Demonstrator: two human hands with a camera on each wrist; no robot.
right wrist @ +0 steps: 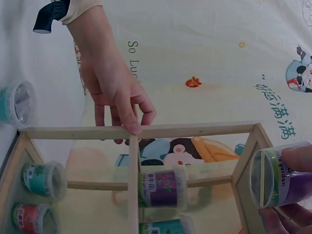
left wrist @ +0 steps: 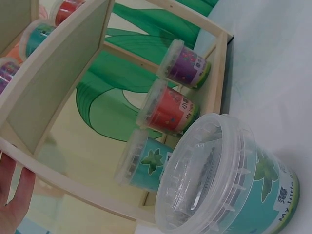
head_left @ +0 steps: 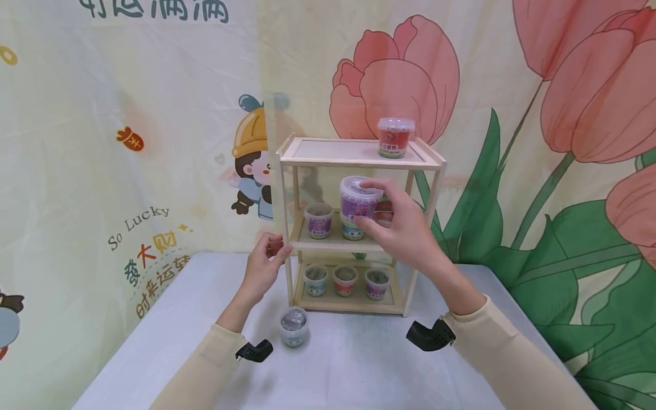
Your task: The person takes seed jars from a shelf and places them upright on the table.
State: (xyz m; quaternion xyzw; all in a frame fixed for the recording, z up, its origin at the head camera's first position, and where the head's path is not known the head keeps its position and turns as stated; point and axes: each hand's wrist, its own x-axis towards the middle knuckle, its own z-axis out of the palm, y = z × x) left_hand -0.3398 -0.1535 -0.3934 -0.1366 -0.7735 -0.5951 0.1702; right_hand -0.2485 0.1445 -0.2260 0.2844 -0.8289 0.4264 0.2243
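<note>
My right hand (head_left: 402, 222) grips a purple cup (head_left: 353, 206) with a clear lid, thumb and fingers around its side. The cup is in front of the wooden shelf rack (head_left: 359, 165), between its top and middle boards. My left hand (head_left: 263, 265) holds the rack's left front post beside the middle board, its thumb at the joint. On that board stand another purple cup (head_left: 318, 220), a teal cup (right wrist: 168, 226) and a red cup (left wrist: 66, 10). The held cup partly covers the teal one in the head view. A separate lidded teal cup (head_left: 294, 327) stands on the table near my left wrist.
A red cup (head_left: 396, 138) stands on the right of the top board. Teal (head_left: 315, 280), red (head_left: 345, 280) and purple (head_left: 377, 283) cups line the bottom board. A white cloth covers the table (head_left: 348, 364); a printed curtain (head_left: 184, 114) hangs behind.
</note>
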